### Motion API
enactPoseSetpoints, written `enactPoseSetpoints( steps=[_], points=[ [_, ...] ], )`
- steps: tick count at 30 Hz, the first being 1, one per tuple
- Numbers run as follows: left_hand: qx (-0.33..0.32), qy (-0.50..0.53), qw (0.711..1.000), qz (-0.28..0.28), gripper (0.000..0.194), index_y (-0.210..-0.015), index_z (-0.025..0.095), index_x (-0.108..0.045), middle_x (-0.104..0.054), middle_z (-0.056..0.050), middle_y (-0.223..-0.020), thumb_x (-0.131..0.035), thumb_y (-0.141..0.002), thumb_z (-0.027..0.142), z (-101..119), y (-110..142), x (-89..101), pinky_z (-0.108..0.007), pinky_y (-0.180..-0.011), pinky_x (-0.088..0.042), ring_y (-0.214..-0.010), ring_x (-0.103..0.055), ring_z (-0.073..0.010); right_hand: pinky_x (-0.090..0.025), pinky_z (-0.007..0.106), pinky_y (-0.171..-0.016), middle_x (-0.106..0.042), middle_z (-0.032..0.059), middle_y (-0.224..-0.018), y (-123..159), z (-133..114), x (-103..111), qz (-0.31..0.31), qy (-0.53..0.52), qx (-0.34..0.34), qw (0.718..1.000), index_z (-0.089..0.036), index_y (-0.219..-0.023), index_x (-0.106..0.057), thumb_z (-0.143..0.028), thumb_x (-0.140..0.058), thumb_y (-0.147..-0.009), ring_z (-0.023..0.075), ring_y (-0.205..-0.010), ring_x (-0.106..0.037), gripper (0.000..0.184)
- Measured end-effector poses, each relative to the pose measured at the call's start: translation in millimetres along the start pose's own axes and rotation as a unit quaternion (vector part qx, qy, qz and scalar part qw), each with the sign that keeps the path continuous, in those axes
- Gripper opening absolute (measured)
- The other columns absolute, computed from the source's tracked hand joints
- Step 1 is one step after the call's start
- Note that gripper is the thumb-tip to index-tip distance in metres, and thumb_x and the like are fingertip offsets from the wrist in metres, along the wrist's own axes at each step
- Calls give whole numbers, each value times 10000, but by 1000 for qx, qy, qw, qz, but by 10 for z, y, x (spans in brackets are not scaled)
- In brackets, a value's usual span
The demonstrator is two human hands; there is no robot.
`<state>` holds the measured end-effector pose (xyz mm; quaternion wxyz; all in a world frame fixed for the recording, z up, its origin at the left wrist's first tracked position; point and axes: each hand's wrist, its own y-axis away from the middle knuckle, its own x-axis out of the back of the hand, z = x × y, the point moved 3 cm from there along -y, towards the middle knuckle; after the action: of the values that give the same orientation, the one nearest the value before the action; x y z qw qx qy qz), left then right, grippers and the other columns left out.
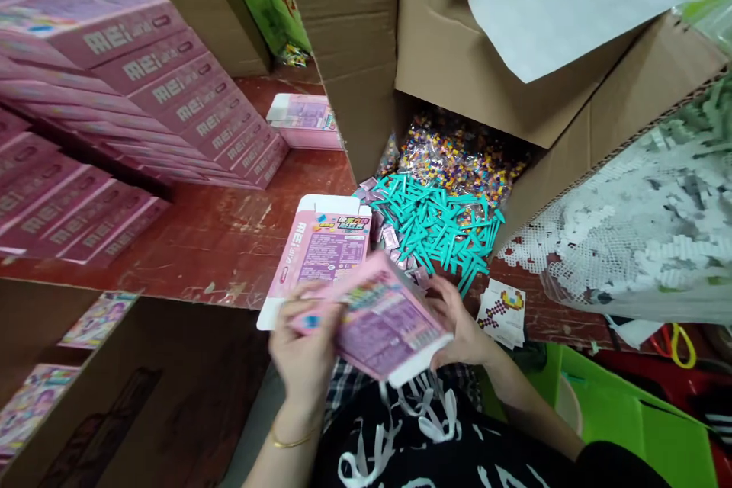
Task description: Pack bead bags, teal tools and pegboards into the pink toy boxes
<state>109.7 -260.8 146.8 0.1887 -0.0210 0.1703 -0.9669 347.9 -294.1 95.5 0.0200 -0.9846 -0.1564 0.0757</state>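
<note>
Between both hands, tilted above my lap, is a pink and purple printed cardboard box (pixel 383 328), slightly blurred. My left hand (pixel 306 332) grips its left end, thumb on the printed face. My right hand (pixel 460 324) holds the other end, by a white flap at the lower corner. Just beyond the box, an unfolded pink carton (pixel 325 244) with white flaps lies at the table's edge. Close to my right hand is a heap of teal plastic pointed tools (pixel 440 229), with small pink packets (pixel 390 236) along its left side.
Tall stacks of pink boxes (pixel 188 91) stand on the red table (pixel 229 236) at left. Bags of colourful beads (pixel 463 160) spill from a large cardboard carton (pixel 469 53). White perforated pieces (pixel 629 213) fill a bag at right, near pattern cards (pixel 503 313). A green bin (pixel 618 419) sits below.
</note>
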Motion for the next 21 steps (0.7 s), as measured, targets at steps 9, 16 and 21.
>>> enactPoseSetpoints(
  steps=[9, 16, 21],
  points=[
    [130, 85, 986, -65, 564, -943, 232, -485, -609, -11, -1018, -891, -551, 245, -90, -226, 422, -256, -710, -582, -806, -661, -144, -547, 361, -830, -680, 68, -1032, -236, -371, 72, 194, 33, 54, 979, -244, -1107, -619, -508, -689, -817, 245, -947, -657, 399],
    [-250, -160, 932, -209, 1190, -1485, 344, -204, -415, -127, -1438, -910, -526, 335, 275, -553, 601, -575, -1061, -395, -1348, -401, -366, -502, 284, -618, -683, 58, -829, -85, -1012, -337, 208, 122, 102, 965, -232, -898, -700, -441, -604, -901, 190, -711, -627, 230],
    [-335, -25, 760, -556, 471, -1309, 248, -517, -708, -94, -1006, -604, -848, 208, 253, -468, 535, -457, -929, -519, -957, -678, -262, -478, 222, -547, -652, 36, -697, -309, -942, -1160, -211, 11, -39, 977, -157, -827, -694, -623, -606, -829, 132, -581, -593, 475]
  ],
)
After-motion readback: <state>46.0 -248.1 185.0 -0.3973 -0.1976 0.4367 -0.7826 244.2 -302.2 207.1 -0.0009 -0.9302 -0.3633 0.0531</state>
